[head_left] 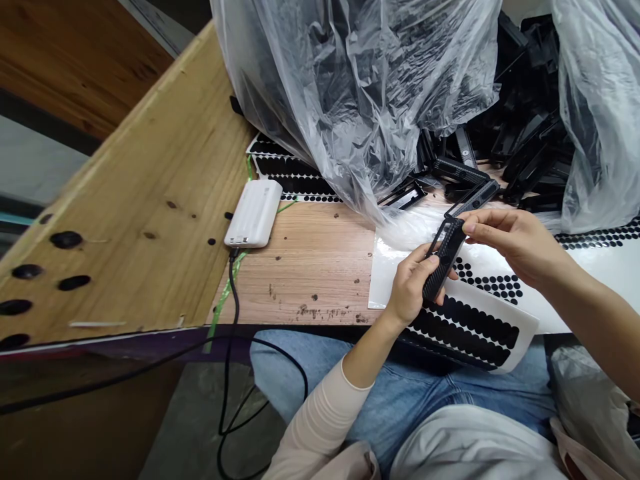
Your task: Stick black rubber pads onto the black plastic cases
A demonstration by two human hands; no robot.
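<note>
My left hand (413, 283) is wrapped around a long black plastic part (444, 260) with a woven-look surface and a slot along one side. A round dark spot shows on its face. At the part's upper end, my right hand (505, 240) has thumb and forefinger pinched together, touching it. Whether a small piece sits between those fingertips is hidden. Below the hands, a sheet of round black stickers (465, 327) overhangs the table's front edge. More black dots lie on a white sheet (387, 267) under the hands.
Clear plastic bags (350, 100) bulge over the back of the table. Several black plastic parts (530, 147) lie heaped between them. A white power bank (254, 213) with a black cable (235, 287) rests near the wooden side panel (165, 200). Another sticker sheet (290, 175) lies behind it.
</note>
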